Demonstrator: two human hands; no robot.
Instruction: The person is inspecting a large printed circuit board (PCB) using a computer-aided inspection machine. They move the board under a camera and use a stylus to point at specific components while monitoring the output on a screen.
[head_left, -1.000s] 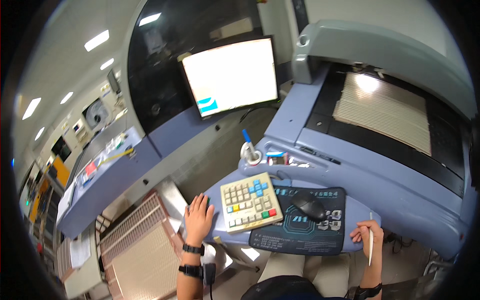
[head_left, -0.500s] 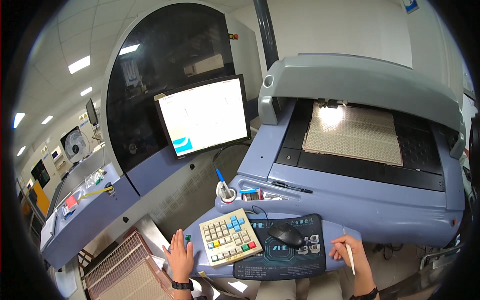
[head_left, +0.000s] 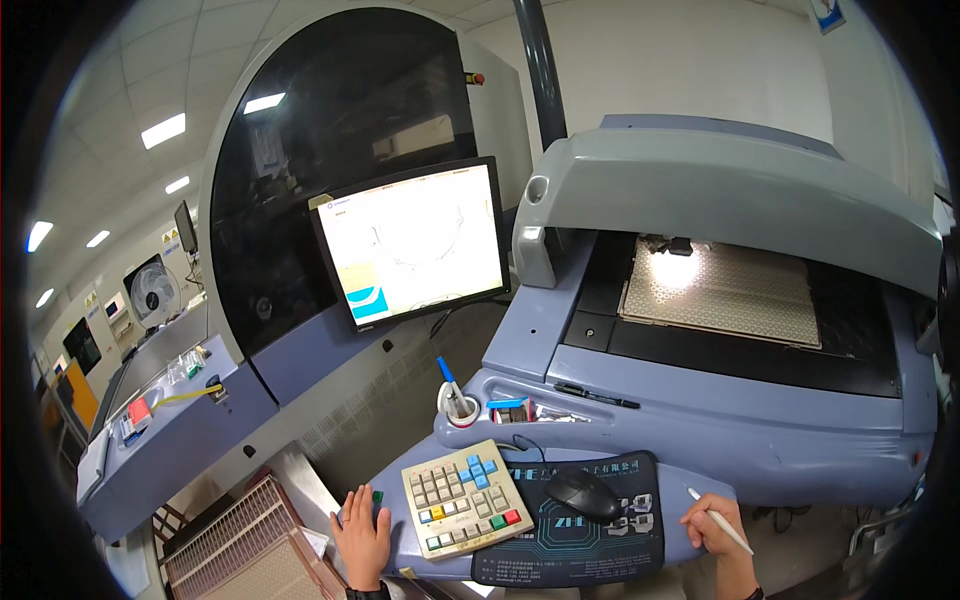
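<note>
My left hand (head_left: 362, 530) lies flat at the left edge of the console, fingers stretched out, holding nothing. Its fingertips are beside a small green button (head_left: 377, 496). Just to its right sits a beige keypad (head_left: 466, 503) with coloured keys. My right hand (head_left: 713, 525) is closed around a slim white pen-like stick (head_left: 733, 535), which slants down to the right. Between the keypad and that hand, a black mouse (head_left: 583, 495) rests on a dark printed mouse pad (head_left: 560, 560), touched by neither hand.
A monitor (head_left: 420, 240) stands ahead. On the machine bed at right lies a patterned panel (head_left: 740, 300), under a grey gantry (head_left: 730, 190) with a bright light. A pen cup (head_left: 460, 408) and black pen (head_left: 597, 396) sit in the console tray. Racked panels (head_left: 240, 540) are at lower left.
The gantry has come nearer over the panel. Curved marks now show on the monitor. The white stick has tilted more in my right hand. My left hand stays beside the green button.
</note>
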